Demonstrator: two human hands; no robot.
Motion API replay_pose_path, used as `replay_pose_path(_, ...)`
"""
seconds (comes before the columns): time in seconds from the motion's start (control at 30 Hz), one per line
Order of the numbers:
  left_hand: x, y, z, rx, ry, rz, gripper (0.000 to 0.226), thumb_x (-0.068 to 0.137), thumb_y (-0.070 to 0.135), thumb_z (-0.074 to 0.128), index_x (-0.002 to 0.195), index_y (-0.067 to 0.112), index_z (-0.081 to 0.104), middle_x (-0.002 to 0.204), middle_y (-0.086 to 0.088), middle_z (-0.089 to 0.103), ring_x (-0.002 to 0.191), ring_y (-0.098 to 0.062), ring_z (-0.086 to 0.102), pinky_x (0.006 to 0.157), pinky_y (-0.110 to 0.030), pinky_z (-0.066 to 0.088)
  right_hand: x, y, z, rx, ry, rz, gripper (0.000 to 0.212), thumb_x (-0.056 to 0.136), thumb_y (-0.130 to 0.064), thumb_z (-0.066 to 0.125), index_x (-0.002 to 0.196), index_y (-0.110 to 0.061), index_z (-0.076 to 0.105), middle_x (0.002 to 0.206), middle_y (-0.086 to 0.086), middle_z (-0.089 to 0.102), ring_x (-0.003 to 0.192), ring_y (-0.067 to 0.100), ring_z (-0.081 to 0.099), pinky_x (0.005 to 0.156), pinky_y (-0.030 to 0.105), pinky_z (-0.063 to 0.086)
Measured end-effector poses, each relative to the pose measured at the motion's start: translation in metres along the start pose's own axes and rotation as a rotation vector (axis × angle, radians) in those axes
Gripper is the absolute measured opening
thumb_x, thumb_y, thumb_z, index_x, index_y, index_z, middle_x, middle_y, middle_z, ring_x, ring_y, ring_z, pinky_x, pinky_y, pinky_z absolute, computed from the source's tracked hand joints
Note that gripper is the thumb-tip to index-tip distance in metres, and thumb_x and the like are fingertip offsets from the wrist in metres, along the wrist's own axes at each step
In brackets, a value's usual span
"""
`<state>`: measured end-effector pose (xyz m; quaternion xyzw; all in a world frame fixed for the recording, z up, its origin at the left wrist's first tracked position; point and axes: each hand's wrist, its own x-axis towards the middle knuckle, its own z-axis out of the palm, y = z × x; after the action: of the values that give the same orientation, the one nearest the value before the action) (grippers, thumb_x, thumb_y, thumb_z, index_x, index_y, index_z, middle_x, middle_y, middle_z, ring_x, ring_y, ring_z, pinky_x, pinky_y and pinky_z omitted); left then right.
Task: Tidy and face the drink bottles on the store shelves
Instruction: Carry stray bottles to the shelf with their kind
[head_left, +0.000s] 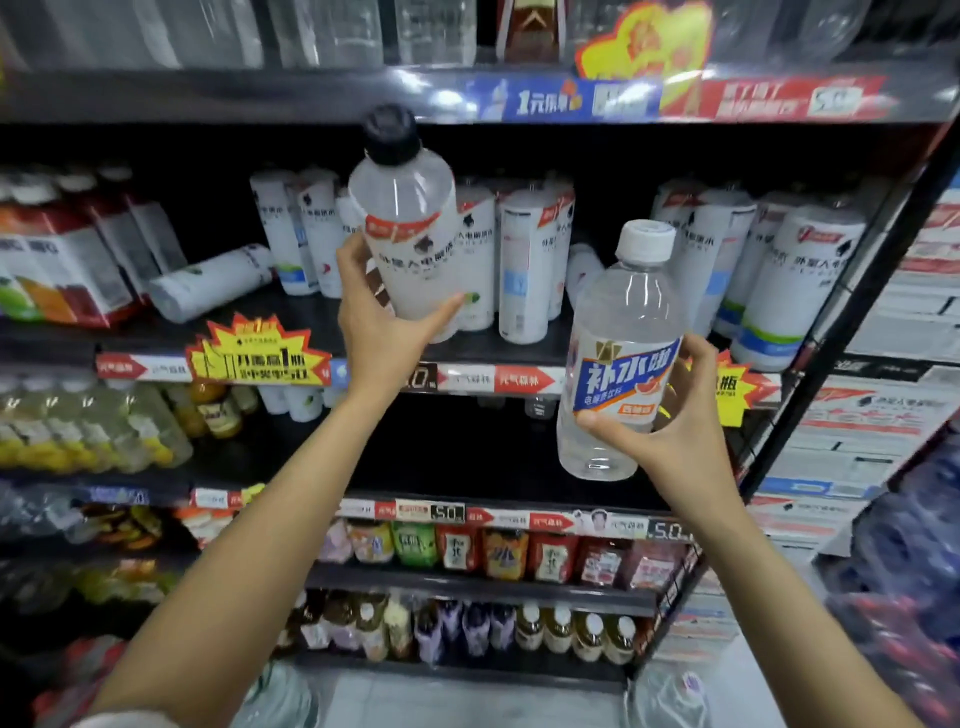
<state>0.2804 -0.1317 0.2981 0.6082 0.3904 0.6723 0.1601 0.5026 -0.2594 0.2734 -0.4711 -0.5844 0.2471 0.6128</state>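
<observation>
I see a black shelving unit (852, 270) filling the view, several tiers deep, each edge carrying price strips. On the tier at hand height, white-sleeved bottles (524, 270) stand in loose, uneven rows; a further group (779, 280) stands at the right end, leaning slightly in this wide view. One white-sleeved bottle lies toppled (208, 283) on its side toward the left of that tier, beside cartons with red and orange print (57, 270). Lower tiers hold yellow drinks (78, 431) at the left and small mixed bottles (498, 553) further down. Stacked cases (883, 395) sit to the right of the unit.

My left hand (379, 332) holds a black-capped bottle (410, 234) with a white sleeve, upright and tilted slightly, raised in front of the standing rows; thumb and fingers curl round its lower half, label facing me. My right hand (670, 441) grips a clear bottle with a white cap and blue-and-orange label (618, 353), held clear of the shelf, in front of the gap below the hand-height tier; the thumb presses across the front below the label, fingers wrapped behind. The two bottles are apart, not touching.

A yellow starburst promotion tag (260, 353) hangs on the shelf edge left of my left wrist.
</observation>
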Motion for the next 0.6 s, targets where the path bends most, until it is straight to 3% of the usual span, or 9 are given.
replay_pose_path(0.07,0.022,-0.02,0.004,0.024,-0.023,0.011,0.086,0.065,0.022,0.088,0.131,0.013,0.034,0.126,0.003,0.047,0.116,-0.009,0.049,0.091,-0.005,0.04,0.011,-0.003,0.014,-0.004,0.028,-0.015,0.087,0.058,-0.026,0.087,0.125,-0.034,0.032,0.121,-0.017,0.05,0.109,-0.01,0.053,0.083,0.01,0.047)
replay_pose_path(0.17,0.048,-0.052,0.013,0.084,-0.096,-0.014,0.085,0.065,0.026,0.087,0.131,0.015,0.035,0.127,0.005,0.049,0.114,-0.005,0.05,0.096,-0.02,0.045,0.025,-0.003,0.036,-0.026,0.084,-0.028,0.09,0.055,-0.027,0.083,0.127,-0.034,0.03,0.124,-0.017,0.048,0.111,-0.009,0.052,0.083,0.008,0.046)
replay_pose_path(0.27,0.061,-0.078,0.024,0.138,-0.106,-0.067,0.083,0.063,0.029,0.088,0.128,0.016,0.037,0.128,0.0,0.054,0.114,-0.015,0.055,0.095,-0.031,0.048,0.039,0.0,0.054,-0.038,0.116,-0.019,0.093,0.054,-0.031,0.084,0.129,-0.034,0.029,0.126,-0.02,0.047,0.116,-0.007,0.049,0.086,0.007,0.043)
replay_pose_path(0.4,0.067,-0.094,0.028,0.185,-0.166,-0.16,0.08,0.065,0.026,0.086,0.125,0.01,0.036,0.127,-0.006,0.055,0.114,-0.022,0.056,0.085,-0.021,0.039,0.051,-0.001,0.072,-0.047,0.144,-0.011,0.093,0.055,-0.031,0.083,0.13,-0.032,0.029,0.125,-0.02,0.048,0.114,-0.007,0.051,0.087,0.008,0.044)
replay_pose_path(0.6,0.068,-0.107,0.023,0.209,-0.247,-0.195,0.079,0.064,0.026,0.088,0.12,0.007,0.036,0.123,-0.01,0.055,0.113,-0.024,0.053,0.082,-0.021,0.037,0.061,-0.001,0.091,-0.056,0.167,0.006,0.088,0.064,-0.019,0.085,0.129,-0.032,0.027,0.126,-0.006,0.052,0.108,-0.005,0.057,0.083,0.01,0.047)
